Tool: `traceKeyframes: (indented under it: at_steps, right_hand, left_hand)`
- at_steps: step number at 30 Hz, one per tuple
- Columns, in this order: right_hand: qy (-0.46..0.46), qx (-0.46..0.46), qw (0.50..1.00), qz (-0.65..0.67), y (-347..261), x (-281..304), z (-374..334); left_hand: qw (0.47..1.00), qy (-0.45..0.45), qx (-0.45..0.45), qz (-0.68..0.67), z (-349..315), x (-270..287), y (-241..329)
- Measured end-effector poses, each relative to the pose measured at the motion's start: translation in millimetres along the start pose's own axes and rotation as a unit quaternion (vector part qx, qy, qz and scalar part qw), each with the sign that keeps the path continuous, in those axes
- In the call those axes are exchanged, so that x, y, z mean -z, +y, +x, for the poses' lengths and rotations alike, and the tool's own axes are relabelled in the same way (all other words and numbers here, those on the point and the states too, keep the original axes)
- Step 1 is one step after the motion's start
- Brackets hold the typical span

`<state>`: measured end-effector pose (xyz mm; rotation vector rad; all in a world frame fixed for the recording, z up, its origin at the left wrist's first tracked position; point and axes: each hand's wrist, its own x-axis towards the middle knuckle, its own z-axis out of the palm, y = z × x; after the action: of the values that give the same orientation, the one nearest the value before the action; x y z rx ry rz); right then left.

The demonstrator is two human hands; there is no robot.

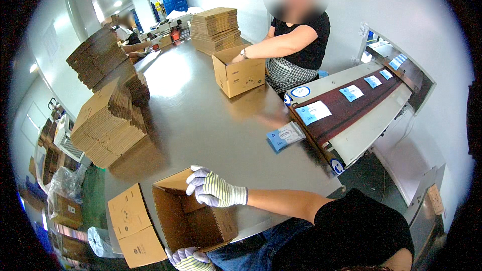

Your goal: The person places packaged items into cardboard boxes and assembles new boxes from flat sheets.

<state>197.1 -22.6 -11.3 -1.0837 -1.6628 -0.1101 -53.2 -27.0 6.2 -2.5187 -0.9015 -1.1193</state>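
An opened cardboard box [193, 223] stands at the near edge of the metal table, its inside showing bare cardboard. A wide flap [135, 226] folds outward on its left. My right hand [217, 188], in a striped knit glove, is over the box's upper right rim. Its fingers are loosely bent and a little apart, with nothing seen in them. My left hand [190, 260], in a matching glove, grips the box's near edge at the bottom of the view; part of it is cut off.
Stacks of flat cardboard [108, 123] line the table's left side, with another stack [216, 30] at the back. A co-worker [301, 45] reaches into a second box [241, 78]. Blue-and-white packets [314, 113] lie on a conveyor [346, 103] at right; a loose packet [286, 137] is on the table.
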Motion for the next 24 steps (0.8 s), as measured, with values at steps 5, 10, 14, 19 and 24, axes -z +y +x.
traceKeyframes:
  at_steps: [5, 10, 14, 19, 24]
  right_hand:
    - [0.002, 0.009, 1.0, 0.017, -0.2, -2.2, 1.7]
    - [-0.013, 0.013, 0.999, 0.032, 1.7, -2.7, 1.9]
    - [-0.018, 0.013, 0.999, 0.03, 6.2, 6.1, -1.6]
    - [0.022, 0.002, 0.999, 0.027, 15.3, -11.9, -4.1]
    - [0.021, -0.063, 0.994, 0.089, 10.1, -26.6, -13.8]
  left_hand:
    - [1.0, 0.022, 0.008, 0.002, 6.5, 4.1, 8.7]
    - [0.999, -0.011, 0.029, 0.019, -8.3, 2.8, -0.7]
    - [0.999, 0.023, 0.028, 0.007, -20.9, -18.4, 5.2]
    - [0.998, -0.005, -0.036, 0.046, -27.4, -8.2, 15.3]
    - [0.996, -0.038, -0.034, 0.074, -26.8, -8.8, 10.6]
